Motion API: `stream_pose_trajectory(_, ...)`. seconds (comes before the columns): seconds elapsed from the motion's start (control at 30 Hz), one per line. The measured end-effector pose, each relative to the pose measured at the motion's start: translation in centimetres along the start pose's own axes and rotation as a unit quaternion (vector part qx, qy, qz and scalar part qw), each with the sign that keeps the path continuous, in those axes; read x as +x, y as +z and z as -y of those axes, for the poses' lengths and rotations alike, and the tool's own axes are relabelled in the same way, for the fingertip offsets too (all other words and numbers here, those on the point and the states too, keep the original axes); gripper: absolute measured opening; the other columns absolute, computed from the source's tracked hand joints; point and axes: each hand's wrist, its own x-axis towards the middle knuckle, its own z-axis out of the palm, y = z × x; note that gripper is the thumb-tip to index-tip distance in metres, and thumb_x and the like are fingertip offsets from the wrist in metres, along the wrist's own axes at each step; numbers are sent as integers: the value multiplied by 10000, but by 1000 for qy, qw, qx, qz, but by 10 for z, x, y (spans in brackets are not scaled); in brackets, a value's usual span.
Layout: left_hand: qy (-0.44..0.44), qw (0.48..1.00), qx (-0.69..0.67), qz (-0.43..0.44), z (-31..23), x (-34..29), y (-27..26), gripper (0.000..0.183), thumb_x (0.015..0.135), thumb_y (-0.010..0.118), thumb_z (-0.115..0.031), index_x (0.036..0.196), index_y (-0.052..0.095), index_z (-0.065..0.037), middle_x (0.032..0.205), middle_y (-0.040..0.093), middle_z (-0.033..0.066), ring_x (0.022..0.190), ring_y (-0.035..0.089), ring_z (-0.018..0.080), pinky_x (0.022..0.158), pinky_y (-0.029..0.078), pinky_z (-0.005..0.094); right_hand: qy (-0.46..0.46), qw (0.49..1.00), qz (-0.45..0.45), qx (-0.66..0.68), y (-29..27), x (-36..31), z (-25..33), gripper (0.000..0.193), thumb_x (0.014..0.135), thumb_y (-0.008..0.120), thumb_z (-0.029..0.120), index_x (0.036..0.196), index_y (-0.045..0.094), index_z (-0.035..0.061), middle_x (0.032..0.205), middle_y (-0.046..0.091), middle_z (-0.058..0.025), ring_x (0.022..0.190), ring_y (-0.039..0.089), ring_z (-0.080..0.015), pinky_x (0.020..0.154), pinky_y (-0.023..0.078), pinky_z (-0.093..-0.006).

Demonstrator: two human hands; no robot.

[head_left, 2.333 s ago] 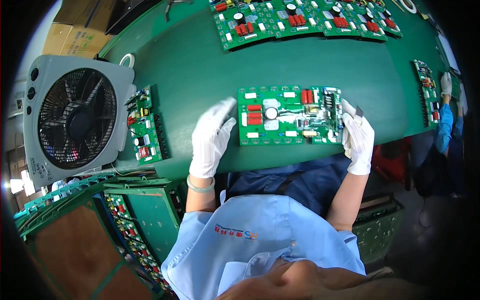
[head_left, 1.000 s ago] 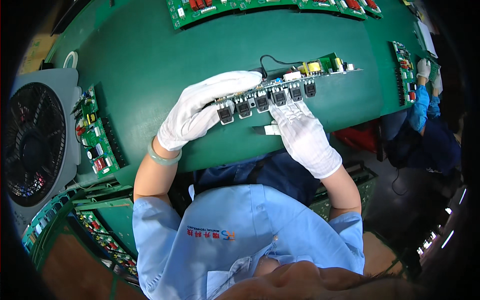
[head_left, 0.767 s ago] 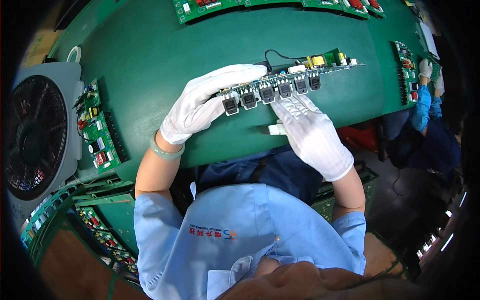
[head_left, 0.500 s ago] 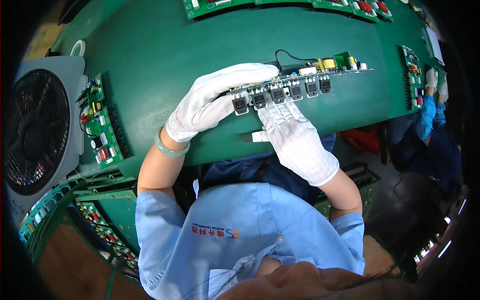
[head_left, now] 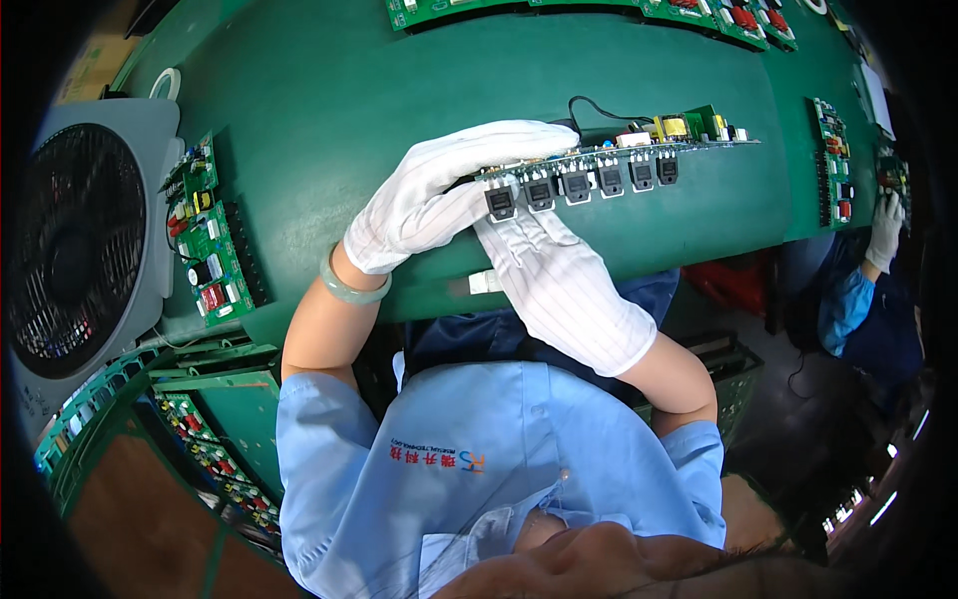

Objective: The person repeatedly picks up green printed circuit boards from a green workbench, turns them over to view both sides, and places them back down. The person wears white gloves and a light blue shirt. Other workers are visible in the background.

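My left hand [head_left: 429, 195], in a white glove, grips the left end of a green circuit board [head_left: 624, 152], thumb below and fingers along the top. The board is held edge-on above the table, with several black transistors [head_left: 576, 188] hanging from its near edge. Yellow and white parts and a black cable [head_left: 599, 105] show on its far side. My right hand [head_left: 569, 285], also gloved, has its curled fingers against the leftmost transistors; the fingertips are partly hidden. A short white piece with a blurred dark end [head_left: 483, 284] juts out beside this hand; its kind is unclear.
A grey fan [head_left: 75, 245] stands at the left, beside another populated board [head_left: 210, 245]. More boards [head_left: 469, 10] lie along the far edge of the green table [head_left: 399, 75]. At the right lies a board [head_left: 831, 165], near a co-worker's gloved hand [head_left: 886, 232].
In the picture, the board and my left hand have shifted slightly right. My right hand has slid left along the transistors, toward the board's left end. The co-worker's hands have moved.
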Motion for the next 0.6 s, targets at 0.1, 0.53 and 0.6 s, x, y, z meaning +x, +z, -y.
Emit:
stream_pose_trajectory(0.1,2,1000,20,1,2,-1,0,480,950,543,-265,1316,620,36,1324,633,219,1277,583,357,1104,425,436,-6,999,7,-30,7,-3,0,524,886,510,154,1314,533,-149,1318,586,-304,1273,575,-380,1162,370,-486)
stream_pose_trajectory(0.53,-145,982,-118,16,-10,0,20,621,955,605,6,1530,372,-23,1474,493,145,1336,482,193,1127,384,355,256,941,-194,104,-18,-55,-14,538,950,669,316,1396,568,33,786,644,-111,606,604,-240,584,516,-354)
stream_pose_trajectory(0.6,-64,997,-29,31,-13,-1,31,647,909,623,38,1512,396,-27,1504,464,171,1414,424,303,1153,364,393,340,900,-237,134,-4,-72,-8,438,912,727,173,1302,612,9,821,646,-130,674,646,-256,634,537,-369)
